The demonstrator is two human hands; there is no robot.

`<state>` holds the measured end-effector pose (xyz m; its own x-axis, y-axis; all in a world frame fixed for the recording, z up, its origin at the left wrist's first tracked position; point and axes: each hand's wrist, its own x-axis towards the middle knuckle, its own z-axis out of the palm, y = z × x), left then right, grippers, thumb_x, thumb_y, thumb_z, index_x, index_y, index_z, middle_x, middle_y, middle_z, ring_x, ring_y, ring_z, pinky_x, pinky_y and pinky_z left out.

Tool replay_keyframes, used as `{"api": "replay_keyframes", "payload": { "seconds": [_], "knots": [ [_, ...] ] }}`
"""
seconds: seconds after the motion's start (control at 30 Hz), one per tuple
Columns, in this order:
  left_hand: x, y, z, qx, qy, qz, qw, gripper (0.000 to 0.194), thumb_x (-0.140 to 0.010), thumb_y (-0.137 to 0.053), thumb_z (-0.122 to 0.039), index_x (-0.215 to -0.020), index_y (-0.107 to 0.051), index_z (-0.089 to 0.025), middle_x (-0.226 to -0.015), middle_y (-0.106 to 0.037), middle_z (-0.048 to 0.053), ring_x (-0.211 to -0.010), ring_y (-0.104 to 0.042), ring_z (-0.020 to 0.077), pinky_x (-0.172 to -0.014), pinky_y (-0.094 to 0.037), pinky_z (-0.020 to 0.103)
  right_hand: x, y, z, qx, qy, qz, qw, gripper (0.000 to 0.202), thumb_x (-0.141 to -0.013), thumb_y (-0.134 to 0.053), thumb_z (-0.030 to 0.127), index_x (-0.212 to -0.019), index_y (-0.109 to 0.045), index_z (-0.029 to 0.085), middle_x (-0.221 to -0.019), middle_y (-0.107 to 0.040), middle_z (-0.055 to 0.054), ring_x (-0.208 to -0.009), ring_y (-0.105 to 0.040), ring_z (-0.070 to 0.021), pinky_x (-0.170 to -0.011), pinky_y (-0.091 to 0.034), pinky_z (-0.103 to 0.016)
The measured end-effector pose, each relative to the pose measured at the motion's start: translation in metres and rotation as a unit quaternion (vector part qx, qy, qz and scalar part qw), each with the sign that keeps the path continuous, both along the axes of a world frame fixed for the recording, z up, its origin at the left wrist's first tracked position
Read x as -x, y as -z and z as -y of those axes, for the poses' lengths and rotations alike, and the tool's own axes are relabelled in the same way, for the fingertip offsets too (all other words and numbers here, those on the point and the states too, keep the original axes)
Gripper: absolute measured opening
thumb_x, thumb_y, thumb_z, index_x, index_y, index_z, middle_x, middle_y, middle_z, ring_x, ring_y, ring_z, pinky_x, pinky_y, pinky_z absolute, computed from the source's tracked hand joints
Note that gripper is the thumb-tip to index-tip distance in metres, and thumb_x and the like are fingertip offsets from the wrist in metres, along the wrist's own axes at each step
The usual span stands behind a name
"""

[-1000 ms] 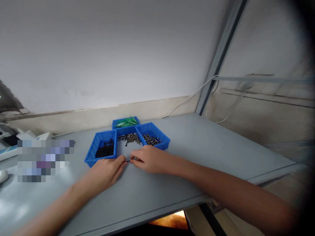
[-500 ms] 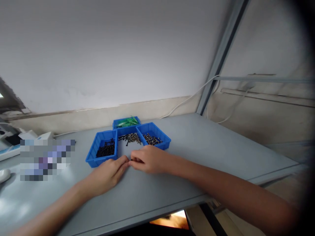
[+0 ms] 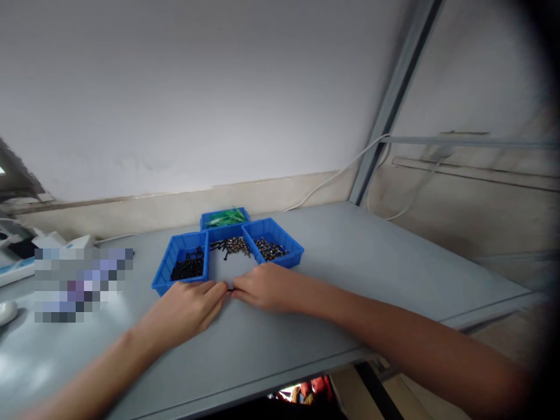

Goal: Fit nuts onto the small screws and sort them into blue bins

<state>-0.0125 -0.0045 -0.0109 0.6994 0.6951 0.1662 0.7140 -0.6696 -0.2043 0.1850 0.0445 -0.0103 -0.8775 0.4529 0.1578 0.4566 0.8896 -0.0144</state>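
My left hand (image 3: 195, 307) is closed in a pinch at the front of the left blue bin. My right hand (image 3: 266, 287) faces it, fingertips pressed together. A thin black screw (image 3: 230, 290) bridges the small gap between the two sets of fingertips, its ends hidden in them. Whether my right fingers also cover a smaller part cannot be seen. Black screws (image 3: 189, 264) lie in the left bin (image 3: 175, 248). Small brassy and dark metal pieces (image 3: 271, 249) fill part of the right bin (image 3: 284, 236). Between the bins is a loose pile of screws and metal pieces (image 3: 234, 246).
A third blue bin (image 3: 212, 216) at the back holds green strips (image 3: 227, 217). Power plugs (image 3: 52, 240), a blurred-out object (image 3: 87, 286) and a white rounded thing (image 3: 7, 312) are at the left. A metal post (image 3: 376, 146) and white cable (image 3: 326, 185) stand at the back right.
My fingertips have drawn slightly apart, so the black screw shows between them. My left hand has turned a little, its back more upward. The bins have not moved.
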Motion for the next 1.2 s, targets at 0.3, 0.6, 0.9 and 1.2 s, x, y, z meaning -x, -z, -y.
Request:
{"api": "replay_keyframes", "payload": {
  "seconds": [0.3, 0.6, 0.9, 1.2],
  "knots": [
    [-0.001, -0.001, 0.001, 0.009, 0.022, -0.009, 1.000, 0.029, -0.094, -0.025, -0.027, -0.080, -0.050, -0.019, -0.068, -0.057, 0.000, -0.059, -0.057, 0.0158, -0.054, -0.043, 0.028, 0.002, 0.003, 0.002, 0.012, -0.031, -0.010, 0.999, 0.030, -0.089, -0.039, 0.032, -0.078, -0.061, 0.016, -0.072, -0.065, -0.003, -0.061, -0.057, -0.0136, -0.049, -0.032, -0.025],
    [-0.003, -0.005, -0.002, 0.091, -0.036, -0.016, 0.995, 0.034, -0.095, -0.023, -0.031, -0.079, -0.051, -0.019, -0.065, -0.059, 0.001, -0.061, -0.060, 0.0161, -0.055, -0.040, 0.026, -0.002, -0.004, 0.002, 0.001, -0.018, -0.040, 0.999, 0.026, -0.088, -0.040, 0.028, -0.075, -0.059, 0.016, -0.064, -0.061, -0.002, -0.057, -0.052, -0.0122, -0.050, -0.029, -0.025],
    [-0.006, -0.001, 0.000, 0.163, -0.068, 0.047, 0.983, 0.022, -0.091, -0.027, -0.021, -0.089, -0.048, -0.018, -0.068, -0.060, 0.001, -0.058, -0.057, 0.0160, -0.051, -0.037, 0.025, -0.002, -0.005, 0.000, 0.153, -0.057, -0.124, 0.979, 0.014, -0.083, -0.050, 0.030, -0.077, -0.053, 0.017, -0.065, -0.059, 0.003, -0.057, -0.049, -0.0084, -0.052, -0.030, -0.021],
    [-0.007, 0.000, 0.000, 0.161, -0.088, 0.054, 0.981, 0.031, -0.094, -0.022, -0.029, -0.090, -0.050, -0.017, -0.069, -0.062, 0.003, -0.061, -0.061, 0.0173, -0.054, -0.041, 0.026, -0.002, -0.005, -0.001, 0.099, -0.012, -0.124, 0.987, 0.021, -0.085, -0.046, 0.034, -0.076, -0.053, 0.017, -0.060, -0.053, 0.002, -0.054, -0.044, -0.0089, -0.051, -0.027, -0.022]
  ]
}}
